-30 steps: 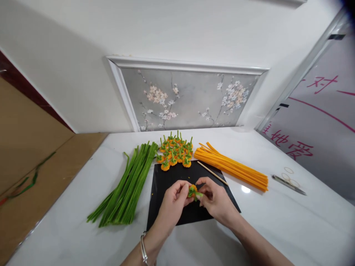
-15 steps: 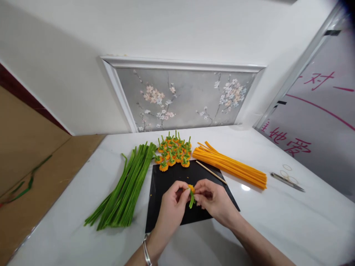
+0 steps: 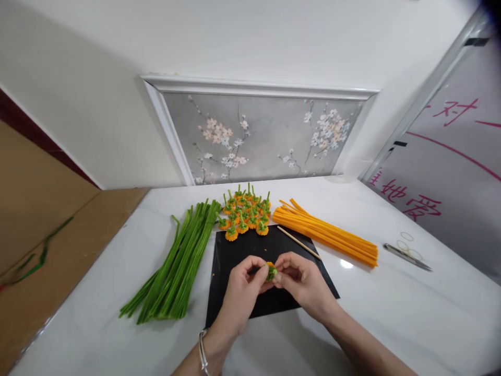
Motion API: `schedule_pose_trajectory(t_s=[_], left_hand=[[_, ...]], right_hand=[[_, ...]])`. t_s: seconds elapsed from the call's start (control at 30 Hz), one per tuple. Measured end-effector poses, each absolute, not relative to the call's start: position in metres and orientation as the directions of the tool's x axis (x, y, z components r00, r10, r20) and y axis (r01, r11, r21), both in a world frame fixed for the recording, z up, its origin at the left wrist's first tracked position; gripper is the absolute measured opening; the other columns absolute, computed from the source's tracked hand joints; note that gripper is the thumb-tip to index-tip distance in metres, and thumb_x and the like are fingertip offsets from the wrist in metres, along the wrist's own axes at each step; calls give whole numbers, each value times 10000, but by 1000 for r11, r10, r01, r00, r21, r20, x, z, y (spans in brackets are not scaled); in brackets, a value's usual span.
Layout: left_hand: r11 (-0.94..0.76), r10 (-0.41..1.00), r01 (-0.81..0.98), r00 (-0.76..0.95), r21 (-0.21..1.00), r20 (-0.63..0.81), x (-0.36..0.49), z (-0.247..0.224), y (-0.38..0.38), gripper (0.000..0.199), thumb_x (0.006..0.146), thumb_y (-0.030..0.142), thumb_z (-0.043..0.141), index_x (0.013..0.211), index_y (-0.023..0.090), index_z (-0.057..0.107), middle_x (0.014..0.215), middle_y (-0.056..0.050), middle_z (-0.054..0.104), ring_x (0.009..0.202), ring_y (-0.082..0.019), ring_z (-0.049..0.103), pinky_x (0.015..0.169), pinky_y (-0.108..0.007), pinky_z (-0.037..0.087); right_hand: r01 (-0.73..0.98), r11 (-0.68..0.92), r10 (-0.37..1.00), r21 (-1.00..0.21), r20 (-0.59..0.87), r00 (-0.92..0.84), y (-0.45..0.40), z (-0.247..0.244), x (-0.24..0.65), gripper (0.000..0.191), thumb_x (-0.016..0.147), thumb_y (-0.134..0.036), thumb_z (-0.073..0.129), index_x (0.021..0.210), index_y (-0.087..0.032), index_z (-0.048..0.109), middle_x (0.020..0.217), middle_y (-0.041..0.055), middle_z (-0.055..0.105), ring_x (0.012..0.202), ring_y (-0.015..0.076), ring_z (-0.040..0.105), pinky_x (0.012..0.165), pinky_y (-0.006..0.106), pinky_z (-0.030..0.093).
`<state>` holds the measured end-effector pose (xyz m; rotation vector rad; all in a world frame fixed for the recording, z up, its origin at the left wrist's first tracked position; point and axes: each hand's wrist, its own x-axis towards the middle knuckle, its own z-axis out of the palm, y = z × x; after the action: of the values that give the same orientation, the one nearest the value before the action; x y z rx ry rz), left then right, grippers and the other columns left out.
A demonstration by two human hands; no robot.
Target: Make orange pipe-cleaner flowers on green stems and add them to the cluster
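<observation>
Above a black mat (image 3: pixel 242 251), both hands pinch one small orange and green fuzzy piece (image 3: pixel 271 271). My left hand (image 3: pixel 243 284) grips it from the left, thumb and index finger closed on its edge. From the right, my right hand (image 3: pixel 301 282) closes its fingertips on the green part. Several finished-looking orange pieces with green tops and upright stems (image 3: pixel 246 211) stand in a cluster behind the mat. Green fuzzy stems (image 3: pixel 180 266) lie in a bundle on the left, and orange ones (image 3: pixel 326 232) on the right.
A thin wooden stick (image 3: pixel 298 243) lies across the mat's upper right edge. Tweezers or slim scissors (image 3: pixel 407 256) and thin rings (image 3: pixel 407 236) are on the white table (image 3: pixel 376 308) at right. Cardboard (image 3: pixel 78 235) is at left, a framed floral panel (image 3: pixel 266 136) behind.
The green strands that hung down from the small piece are now folded up between my fingertips. Both hands stay in nearly the same place.
</observation>
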<state>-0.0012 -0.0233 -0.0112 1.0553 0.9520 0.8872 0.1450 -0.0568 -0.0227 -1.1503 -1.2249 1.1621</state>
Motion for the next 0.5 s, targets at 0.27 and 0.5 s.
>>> schedule_pose_trajectory(t_s=[0.27, 0.5], left_hand=[[319, 912, -155, 319, 935, -258, 1, -8, -25, 228, 712, 308, 724, 690, 136, 575, 694, 22, 556, 630, -97, 569, 669, -281, 580], [412, 869, -132, 352, 901, -346, -4, -1, -24, 237, 678, 302, 755, 692, 127, 596, 722, 0, 578, 684, -101, 576, 667, -238, 567]], right_hand=[[14, 64, 996, -998, 65, 57, -55, -24, 144, 80, 769, -222, 634, 834, -182, 610, 789, -3, 609, 571, 96, 554, 547, 225, 463], [373, 241, 946, -896, 303, 114, -58, -23, 143, 58, 804, -183, 592, 802, -194, 649, 699, -8, 634, 581, 117, 489, 561, 239, 414]])
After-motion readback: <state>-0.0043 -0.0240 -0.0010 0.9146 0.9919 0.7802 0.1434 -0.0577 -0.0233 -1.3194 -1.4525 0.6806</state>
